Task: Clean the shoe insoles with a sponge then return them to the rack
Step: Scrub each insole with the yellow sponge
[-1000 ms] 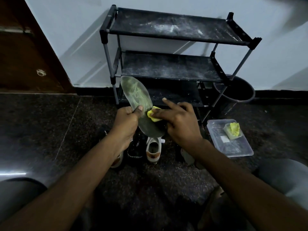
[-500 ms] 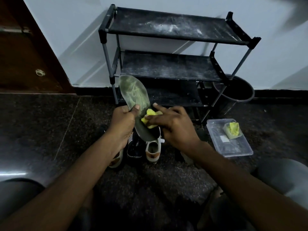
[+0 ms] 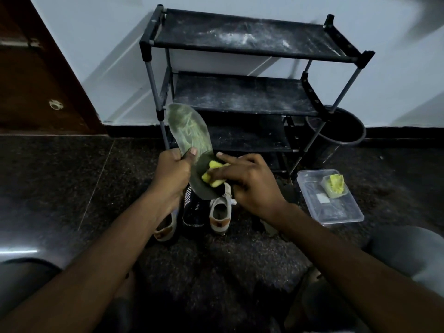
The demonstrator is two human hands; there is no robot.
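Our left hand [image 3: 171, 174] clamps the insole [image 3: 189, 138] mid-length; our right hand [image 3: 249, 181] pinches the sponge [image 3: 213, 175] against its heel, just beside the other hand. We should brace firmly and stroke lengthwise.

Inspection of the person, from the head camera. The left hand [image 3: 171, 174] and the right hand [image 3: 249, 186] are bare, with nails trimmed short, as seen on the left thumb [image 3: 193, 152] and the right forefinger [image 3: 219, 154]. The left forearm [image 3: 108, 255] and the right forearm [image 3: 336, 255] are bare along their whole visible length, down to the lower edge. The left knee [image 3: 24, 280] is covered in smooth dark grey cloth, in shadow. The right knee [image 3: 408, 255] is covered in similar smooth cloth, a lighter grey where light falls. Seams and markings on the cloth cannot be made out in the dim light.
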